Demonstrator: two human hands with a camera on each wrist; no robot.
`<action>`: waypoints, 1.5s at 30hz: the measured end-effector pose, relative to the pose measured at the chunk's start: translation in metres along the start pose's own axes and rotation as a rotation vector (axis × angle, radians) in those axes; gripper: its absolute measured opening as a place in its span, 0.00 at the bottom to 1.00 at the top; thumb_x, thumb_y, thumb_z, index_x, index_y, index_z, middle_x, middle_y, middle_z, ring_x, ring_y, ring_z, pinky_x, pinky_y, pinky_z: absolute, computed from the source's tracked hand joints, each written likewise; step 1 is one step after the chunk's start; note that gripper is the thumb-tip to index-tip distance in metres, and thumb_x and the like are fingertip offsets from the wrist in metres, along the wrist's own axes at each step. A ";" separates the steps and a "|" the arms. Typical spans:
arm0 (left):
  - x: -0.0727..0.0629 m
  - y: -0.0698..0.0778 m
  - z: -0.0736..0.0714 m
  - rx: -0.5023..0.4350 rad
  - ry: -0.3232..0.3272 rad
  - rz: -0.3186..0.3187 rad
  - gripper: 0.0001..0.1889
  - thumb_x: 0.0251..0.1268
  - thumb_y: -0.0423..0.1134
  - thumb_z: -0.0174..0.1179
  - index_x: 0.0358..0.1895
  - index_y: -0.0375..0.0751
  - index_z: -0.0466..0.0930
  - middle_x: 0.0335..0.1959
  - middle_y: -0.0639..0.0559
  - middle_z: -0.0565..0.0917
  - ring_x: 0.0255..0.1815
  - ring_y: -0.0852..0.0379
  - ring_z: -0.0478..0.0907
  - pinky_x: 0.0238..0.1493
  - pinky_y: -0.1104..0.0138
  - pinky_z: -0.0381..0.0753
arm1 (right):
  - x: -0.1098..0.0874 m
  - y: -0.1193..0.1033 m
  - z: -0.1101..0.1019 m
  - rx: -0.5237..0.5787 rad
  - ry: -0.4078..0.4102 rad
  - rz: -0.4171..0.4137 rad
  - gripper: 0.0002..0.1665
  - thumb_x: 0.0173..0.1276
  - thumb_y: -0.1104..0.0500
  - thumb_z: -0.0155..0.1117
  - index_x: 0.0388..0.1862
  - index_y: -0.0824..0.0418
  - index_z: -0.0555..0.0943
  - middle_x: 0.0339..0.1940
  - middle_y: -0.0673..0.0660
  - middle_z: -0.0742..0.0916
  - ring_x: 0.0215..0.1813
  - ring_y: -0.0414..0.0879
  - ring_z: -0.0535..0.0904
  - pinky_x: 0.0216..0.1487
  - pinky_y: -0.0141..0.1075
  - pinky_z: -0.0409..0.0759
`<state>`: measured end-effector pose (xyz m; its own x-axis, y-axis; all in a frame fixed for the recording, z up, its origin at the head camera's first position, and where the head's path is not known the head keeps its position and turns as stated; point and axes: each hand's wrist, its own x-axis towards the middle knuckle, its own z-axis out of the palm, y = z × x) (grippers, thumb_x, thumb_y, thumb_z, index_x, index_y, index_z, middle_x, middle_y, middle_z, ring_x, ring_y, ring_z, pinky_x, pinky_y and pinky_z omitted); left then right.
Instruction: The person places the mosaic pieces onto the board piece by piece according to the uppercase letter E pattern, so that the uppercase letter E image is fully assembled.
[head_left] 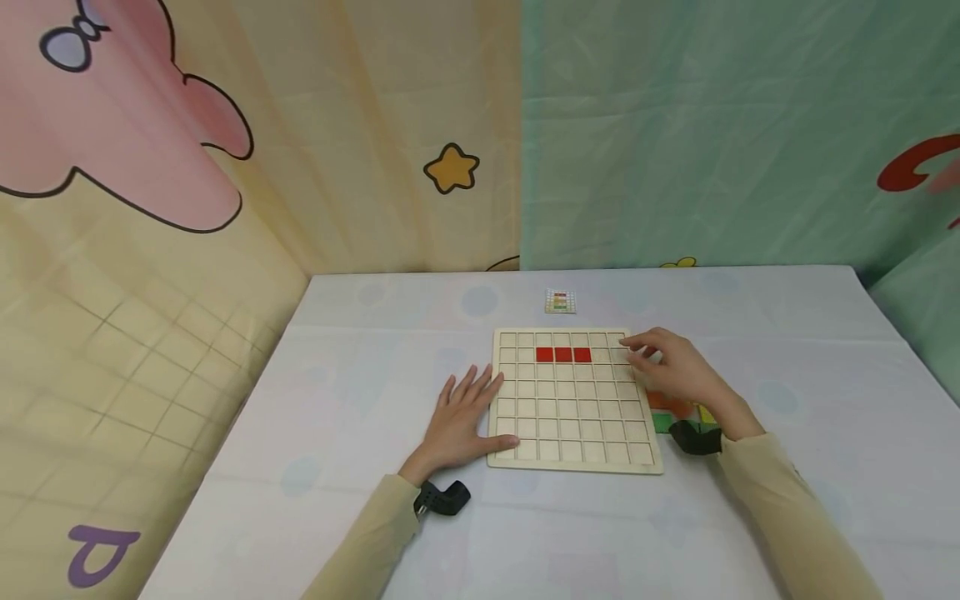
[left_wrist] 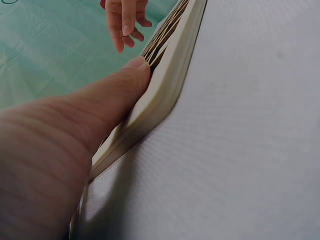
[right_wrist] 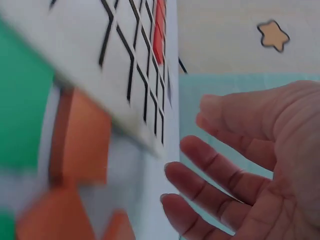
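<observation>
A pale wooden grid board (head_left: 567,409) lies on the table, with three red square tiles (head_left: 563,355) side by side in a row near its far edge. My left hand (head_left: 456,427) rests at the board's left side with fingers spread; its thumb (left_wrist: 117,92) lies over the rim. Above the board's right edge hovers my right hand (head_left: 675,367), fingers loosely bent. Nothing shows between its thumb and fingers in the right wrist view. Beneath that hand, beside the board, lie orange tiles (right_wrist: 89,137), green tiles (right_wrist: 22,100) and a yellow piece (head_left: 706,414), partly hidden.
A small card (head_left: 560,302) printed with a coloured grid lies beyond the board. The table (head_left: 360,400) has a white cloth with faint dots. Patterned curtains (head_left: 675,150) hang behind the table's far edge and at the sides. Each wrist wears a black camera band (head_left: 442,498).
</observation>
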<state>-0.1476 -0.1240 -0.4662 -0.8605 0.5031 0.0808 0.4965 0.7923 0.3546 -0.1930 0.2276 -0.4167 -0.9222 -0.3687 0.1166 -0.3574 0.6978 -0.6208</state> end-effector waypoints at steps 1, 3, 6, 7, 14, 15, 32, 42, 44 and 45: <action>0.000 0.000 0.000 -0.002 0.000 0.000 0.50 0.55 0.67 0.57 0.76 0.44 0.49 0.76 0.47 0.48 0.75 0.47 0.38 0.70 0.49 0.32 | -0.004 0.002 -0.005 -0.014 0.001 0.027 0.18 0.70 0.59 0.60 0.55 0.68 0.79 0.49 0.63 0.79 0.44 0.55 0.76 0.38 0.45 0.76; 0.000 0.000 0.000 -0.005 -0.001 -0.002 0.50 0.55 0.67 0.58 0.76 0.43 0.49 0.76 0.47 0.48 0.75 0.47 0.38 0.70 0.49 0.32 | -0.011 0.008 -0.014 -0.032 -0.015 0.082 0.16 0.69 0.58 0.61 0.50 0.67 0.81 0.48 0.63 0.80 0.41 0.54 0.76 0.35 0.43 0.77; 0.000 0.000 0.000 0.002 -0.007 -0.005 0.51 0.55 0.68 0.57 0.75 0.43 0.49 0.76 0.47 0.49 0.75 0.48 0.38 0.70 0.50 0.33 | -0.019 0.016 -0.027 -0.054 -0.043 0.151 0.13 0.66 0.57 0.64 0.44 0.65 0.83 0.43 0.60 0.80 0.38 0.52 0.75 0.32 0.39 0.75; 0.000 0.000 0.000 0.001 -0.006 -0.005 0.51 0.55 0.68 0.57 0.75 0.43 0.49 0.76 0.47 0.49 0.75 0.47 0.38 0.70 0.49 0.33 | -0.021 0.019 -0.031 -0.059 -0.054 0.173 0.13 0.65 0.56 0.66 0.42 0.65 0.83 0.41 0.59 0.81 0.37 0.51 0.74 0.31 0.39 0.75; 0.000 0.001 -0.001 -0.006 0.002 0.000 0.50 0.56 0.68 0.57 0.75 0.43 0.50 0.76 0.46 0.50 0.75 0.46 0.39 0.70 0.48 0.34 | -0.030 0.037 -0.048 -0.126 -0.184 0.264 0.21 0.55 0.46 0.73 0.36 0.62 0.82 0.33 0.53 0.81 0.36 0.50 0.73 0.35 0.41 0.73; 0.000 0.001 -0.001 -0.008 0.002 0.001 0.50 0.55 0.67 0.57 0.75 0.43 0.50 0.76 0.46 0.50 0.75 0.46 0.39 0.70 0.48 0.34 | -0.031 0.039 -0.048 -0.127 -0.200 0.274 0.22 0.54 0.46 0.74 0.35 0.63 0.81 0.31 0.53 0.80 0.35 0.50 0.73 0.35 0.41 0.72; 0.000 0.000 0.000 -0.008 0.000 0.001 0.50 0.56 0.69 0.56 0.76 0.44 0.50 0.76 0.47 0.49 0.76 0.48 0.38 0.70 0.50 0.33 | -0.033 0.031 -0.051 -0.104 -0.220 0.398 0.19 0.55 0.56 0.73 0.34 0.68 0.75 0.28 0.57 0.78 0.30 0.50 0.72 0.30 0.38 0.70; -0.001 -0.002 0.002 -0.004 -0.010 -0.010 0.50 0.56 0.70 0.54 0.76 0.47 0.48 0.76 0.51 0.47 0.76 0.51 0.36 0.71 0.53 0.31 | -0.032 0.034 -0.049 -0.105 -0.186 0.392 0.16 0.53 0.63 0.72 0.34 0.72 0.76 0.29 0.59 0.79 0.33 0.53 0.72 0.34 0.42 0.73; -0.001 -0.002 0.002 -0.004 -0.008 -0.009 0.50 0.56 0.70 0.55 0.76 0.47 0.48 0.76 0.51 0.47 0.76 0.51 0.36 0.71 0.53 0.31 | -0.032 0.034 -0.049 -0.101 -0.176 0.381 0.16 0.53 0.63 0.72 0.34 0.71 0.76 0.29 0.59 0.79 0.33 0.53 0.72 0.34 0.42 0.73; -0.001 -0.002 0.002 -0.004 -0.006 -0.009 0.50 0.56 0.70 0.55 0.76 0.47 0.48 0.76 0.51 0.47 0.76 0.51 0.36 0.71 0.53 0.31 | -0.032 0.033 -0.048 -0.098 -0.172 0.374 0.16 0.53 0.63 0.72 0.33 0.70 0.76 0.29 0.59 0.79 0.33 0.53 0.73 0.35 0.43 0.73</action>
<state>-0.1475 -0.1261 -0.4686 -0.8640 0.4983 0.0718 0.4885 0.7952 0.3592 -0.1829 0.2923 -0.4037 -0.9560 -0.1699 -0.2390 -0.0224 0.8549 -0.5184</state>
